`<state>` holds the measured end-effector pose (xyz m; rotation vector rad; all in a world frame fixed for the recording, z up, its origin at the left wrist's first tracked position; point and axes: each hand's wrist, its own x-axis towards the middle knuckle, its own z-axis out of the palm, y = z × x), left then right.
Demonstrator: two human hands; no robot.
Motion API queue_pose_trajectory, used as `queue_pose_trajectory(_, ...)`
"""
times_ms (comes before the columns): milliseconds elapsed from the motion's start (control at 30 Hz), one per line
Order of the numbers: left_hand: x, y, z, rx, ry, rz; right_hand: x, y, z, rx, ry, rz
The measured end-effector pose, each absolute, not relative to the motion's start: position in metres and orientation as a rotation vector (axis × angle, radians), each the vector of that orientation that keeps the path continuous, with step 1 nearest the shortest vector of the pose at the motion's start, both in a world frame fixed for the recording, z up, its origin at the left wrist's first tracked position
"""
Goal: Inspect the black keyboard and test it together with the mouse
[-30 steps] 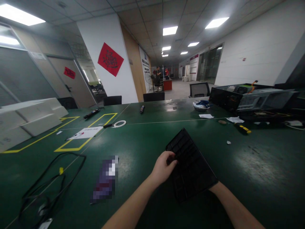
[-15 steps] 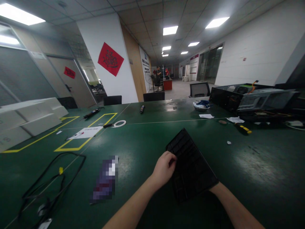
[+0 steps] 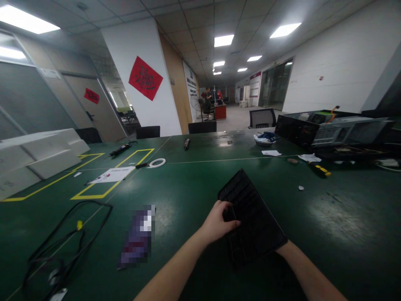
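A black tray (image 3: 255, 213) with a grid of small compartments is held tilted above the green table (image 3: 188, 188). My right hand (image 3: 283, 247) supports it from the lower right; the fingers are hidden behind the tray. Over its left side is my left hand (image 3: 223, 220), thumb and fingers apart and fingertips at the compartments. I see nothing held in the left hand. What the compartments contain is too dark to make out.
To the left lie a blurred purple packet (image 3: 138, 238) and a black cable (image 3: 84, 246). A white tape roll (image 3: 157, 163) sits farther back. An opened computer case (image 3: 332, 127) and a yellow-black tool (image 3: 319, 168) occupy the right. White boxes (image 3: 37, 159) stand far left.
The left hand's fingers have gone from curled together to spread, with the thumb now stretched to the right over the tray. Tray and right hand have stayed in place.
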<state>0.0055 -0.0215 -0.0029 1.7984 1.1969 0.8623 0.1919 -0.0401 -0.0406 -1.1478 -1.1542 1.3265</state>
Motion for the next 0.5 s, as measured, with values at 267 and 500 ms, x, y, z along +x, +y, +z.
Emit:
queue_pose_trajectory(267,-0.006,-0.007,0.002,2.122,1.386,0.909,0.2,-0.046,-0.034,-1.167,-1.34,1.245)
queue_pose_trajectory(500,-0.091,0.058,0.028,1.926,2.373,0.588,0.199,-0.044,-0.021,-1.342,-1.792,1.103)
